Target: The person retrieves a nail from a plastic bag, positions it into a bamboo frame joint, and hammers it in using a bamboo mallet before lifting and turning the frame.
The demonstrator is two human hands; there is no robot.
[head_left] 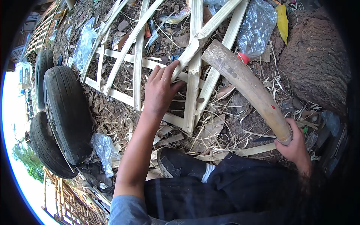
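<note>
My right hand (294, 148) is wrapped around one end of a thick bamboo pole (249, 88). The pole slants up and to the left, a small red mark on its side. With fingers and thumb, my left hand (159, 88) holds the near end of a pale split bamboo strip (187, 54). This strip lies across a bamboo lattice (193, 84) on the ground. Whether the strip is fastened to the lattice there, I cannot tell.
Several tyres (67, 112) stand at the left. A large log (315, 60) lies at the right, with a clear plastic bag (258, 28) and a yellow leaf (282, 23) beside it. Bamboo shavings (225, 131) litter the soil near my shoe (170, 163).
</note>
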